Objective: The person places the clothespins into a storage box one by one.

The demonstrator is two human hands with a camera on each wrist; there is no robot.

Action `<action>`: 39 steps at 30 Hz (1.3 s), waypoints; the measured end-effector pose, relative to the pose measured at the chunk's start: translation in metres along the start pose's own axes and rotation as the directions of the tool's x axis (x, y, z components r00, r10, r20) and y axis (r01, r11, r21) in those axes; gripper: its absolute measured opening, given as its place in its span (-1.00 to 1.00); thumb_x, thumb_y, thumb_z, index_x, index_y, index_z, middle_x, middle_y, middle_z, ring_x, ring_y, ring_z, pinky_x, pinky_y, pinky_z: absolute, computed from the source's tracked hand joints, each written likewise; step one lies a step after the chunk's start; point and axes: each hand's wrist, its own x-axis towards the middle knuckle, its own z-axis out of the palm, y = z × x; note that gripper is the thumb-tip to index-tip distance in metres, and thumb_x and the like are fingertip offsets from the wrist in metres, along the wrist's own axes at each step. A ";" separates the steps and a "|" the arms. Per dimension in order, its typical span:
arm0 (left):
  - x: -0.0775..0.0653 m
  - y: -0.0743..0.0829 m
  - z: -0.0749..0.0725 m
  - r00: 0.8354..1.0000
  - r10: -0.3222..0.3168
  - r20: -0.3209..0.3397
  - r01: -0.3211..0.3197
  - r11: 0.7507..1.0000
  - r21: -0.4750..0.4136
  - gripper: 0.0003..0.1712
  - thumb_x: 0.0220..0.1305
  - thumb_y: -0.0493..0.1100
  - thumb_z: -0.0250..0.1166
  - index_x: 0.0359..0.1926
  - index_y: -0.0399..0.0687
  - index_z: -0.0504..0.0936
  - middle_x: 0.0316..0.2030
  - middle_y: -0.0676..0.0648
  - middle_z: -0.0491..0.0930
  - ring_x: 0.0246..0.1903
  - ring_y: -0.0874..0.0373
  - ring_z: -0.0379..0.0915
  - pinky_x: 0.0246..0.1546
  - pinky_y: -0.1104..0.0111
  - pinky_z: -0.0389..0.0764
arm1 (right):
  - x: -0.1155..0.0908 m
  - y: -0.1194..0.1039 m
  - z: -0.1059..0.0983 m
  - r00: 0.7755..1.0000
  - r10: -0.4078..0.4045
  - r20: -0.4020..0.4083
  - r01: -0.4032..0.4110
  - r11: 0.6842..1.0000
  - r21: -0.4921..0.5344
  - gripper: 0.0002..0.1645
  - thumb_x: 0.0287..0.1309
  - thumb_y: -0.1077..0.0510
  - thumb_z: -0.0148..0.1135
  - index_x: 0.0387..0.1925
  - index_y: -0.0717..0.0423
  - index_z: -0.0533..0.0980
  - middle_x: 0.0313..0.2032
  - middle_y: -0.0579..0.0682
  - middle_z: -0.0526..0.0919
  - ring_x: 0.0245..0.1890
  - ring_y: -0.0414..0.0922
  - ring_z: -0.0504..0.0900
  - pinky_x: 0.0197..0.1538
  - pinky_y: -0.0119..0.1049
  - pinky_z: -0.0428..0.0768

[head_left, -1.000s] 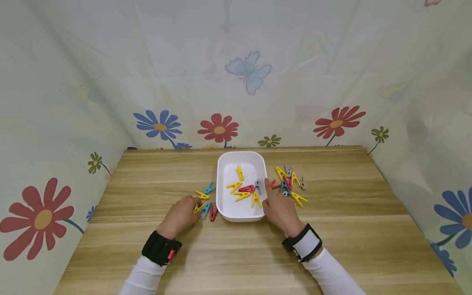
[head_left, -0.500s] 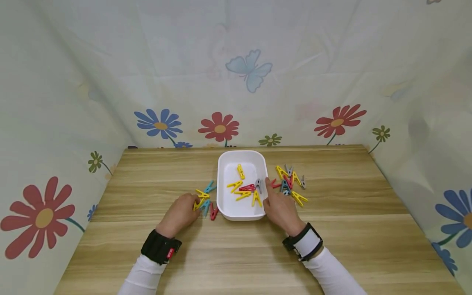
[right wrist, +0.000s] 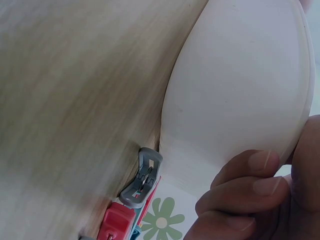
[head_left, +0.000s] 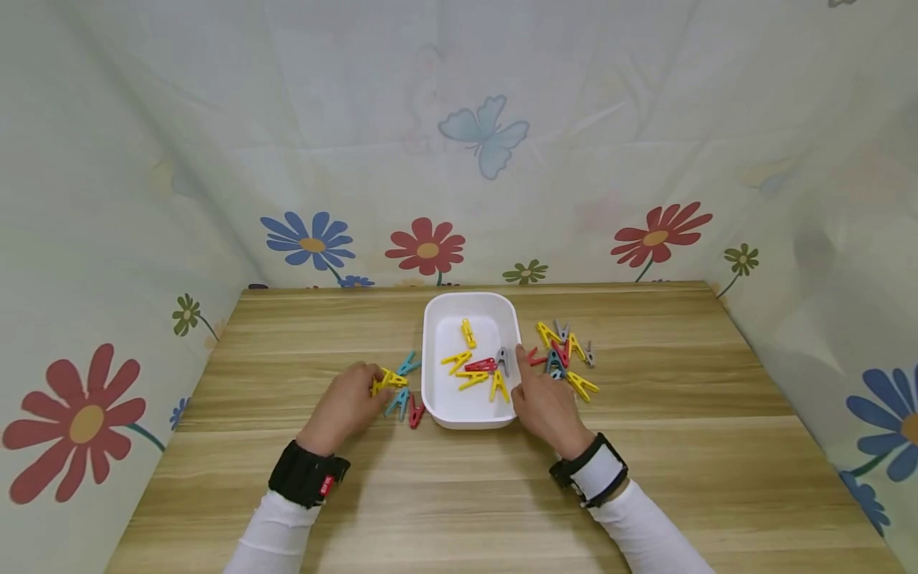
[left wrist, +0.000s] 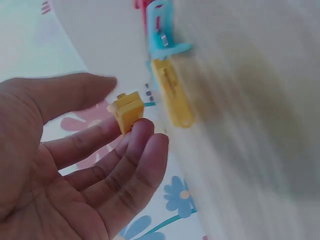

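My left hand [head_left: 349, 406] pinches a yellow clothespin [left wrist: 129, 111] just left of the white tray; in the left wrist view it sits between thumb and fingers. Close by on the table lie another yellow clothespin [left wrist: 173, 95], two blue clothespins [head_left: 398, 403] and a red clothespin [head_left: 416, 412]. My right hand [head_left: 547, 410] holds the right wall of the white tray [head_left: 469, 425], its fingers curled against the outside in the right wrist view. Inside the tray are several yellow clothespins [head_left: 472, 379], a red clothespin [head_left: 480, 365] and a grey clothespin [head_left: 503, 360].
Right of the tray lies a loose pile of clothespins, among them yellow clothespins [head_left: 582, 387], red ones and a grey clothespin [head_left: 590, 354]. The wooden table [head_left: 459, 494] ends at the back against a flower-printed curtain [head_left: 358, 159].
My left hand has moved slightly back, away from the body, carrying the yellow clothespin off the blue one beside it. My right hand and the tray stay in place.
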 end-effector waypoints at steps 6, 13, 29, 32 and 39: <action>0.006 0.006 -0.015 0.998 0.013 -0.056 -0.014 1.000 -0.004 -0.71 0.22 -0.18 0.34 -0.10 -0.29 0.64 -0.29 -0.15 0.57 -0.38 0.09 0.42 -0.32 0.26 0.52 | 0.000 0.000 0.002 0.999 0.019 0.027 -0.019 1.000 0.011 -0.19 0.20 0.18 0.14 0.46 0.21 0.17 -0.75 -0.08 0.32 -0.76 -0.15 0.27 -0.64 -0.29 0.10; 0.017 0.030 -0.031 0.992 0.043 -0.120 -0.044 0.999 -0.007 -0.69 0.27 -0.15 0.32 -0.02 -0.22 0.62 -0.28 -0.12 0.53 -0.36 0.06 0.41 -0.35 0.31 0.50 | 0.000 0.000 0.002 0.999 0.022 0.027 -0.022 1.000 0.002 -0.19 0.20 0.18 0.14 0.46 0.20 0.15 -0.75 -0.08 0.31 -0.76 -0.15 0.27 -0.63 -0.29 0.10; 0.037 0.088 -0.047 0.970 0.166 -0.178 -0.162 0.986 0.037 -0.67 0.29 -0.13 0.31 0.04 -0.11 0.61 -0.08 -0.11 0.57 -0.27 0.06 0.46 -0.25 0.29 0.61 | 0.001 -0.001 -0.001 0.997 0.041 0.059 -0.042 0.999 0.020 -0.18 0.23 0.18 0.12 0.49 0.18 0.12 -0.74 -0.08 0.31 -0.76 -0.15 0.27 -0.62 -0.31 0.10; 0.039 0.096 -0.047 0.968 0.178 -0.175 -0.174 0.984 0.038 -0.68 0.28 -0.14 0.31 0.04 -0.10 0.61 -0.11 -0.09 0.56 -0.29 0.08 0.46 -0.29 0.33 0.59 | 0.001 -0.001 -0.002 0.997 0.040 0.059 -0.041 0.999 0.016 -0.18 0.23 0.18 0.12 0.49 0.19 0.12 -0.74 -0.08 0.31 -0.76 -0.15 0.27 -0.62 -0.32 0.10; 0.042 0.107 -0.041 0.960 0.218 -0.174 -0.213 0.976 0.047 -0.70 0.27 -0.15 0.32 0.02 -0.05 0.60 -0.11 -0.06 0.58 -0.32 0.11 0.46 -0.32 0.36 0.57 | 0.002 0.000 -0.001 0.997 0.045 0.060 -0.046 0.999 0.014 -0.18 0.23 0.17 0.13 0.49 0.17 0.12 -0.74 -0.08 0.32 -0.76 -0.15 0.28 -0.63 -0.31 0.11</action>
